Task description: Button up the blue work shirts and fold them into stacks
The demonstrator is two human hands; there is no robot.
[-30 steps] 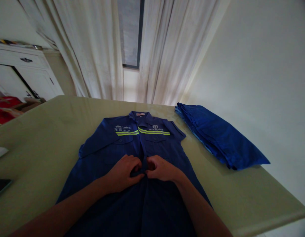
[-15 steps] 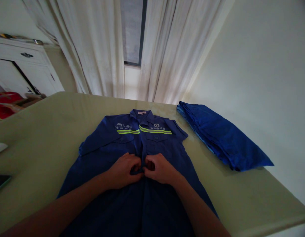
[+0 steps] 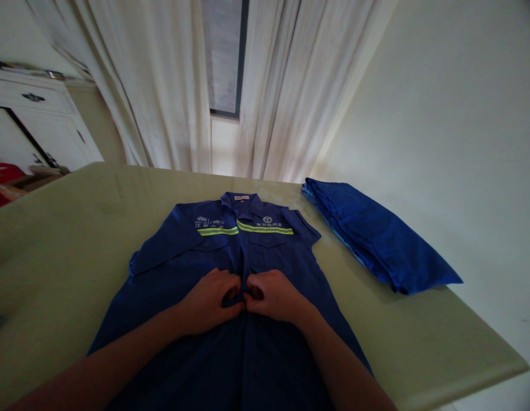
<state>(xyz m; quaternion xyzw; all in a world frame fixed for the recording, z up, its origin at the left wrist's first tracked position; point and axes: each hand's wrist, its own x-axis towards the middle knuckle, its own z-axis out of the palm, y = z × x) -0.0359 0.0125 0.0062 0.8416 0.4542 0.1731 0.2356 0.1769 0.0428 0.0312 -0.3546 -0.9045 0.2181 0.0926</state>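
A dark blue short-sleeved work shirt with yellow reflective chest stripes lies flat, front up, on a pale green table. Its collar points away from me. My left hand and my right hand meet at the shirt's front placket, about mid-chest. Both hands have curled fingers pinching the fabric edges along the button line. What sits between the fingertips is too small and dark to make out.
A folded stack of brighter blue cloth rests at the table's right side near the white wall. White curtains and a window stand behind the table. A white cabinet is at far left, with red items below it.
My hands have stayed at the same spot on the placket, fingers shifting slightly closer together. The view has swung a little to the right.
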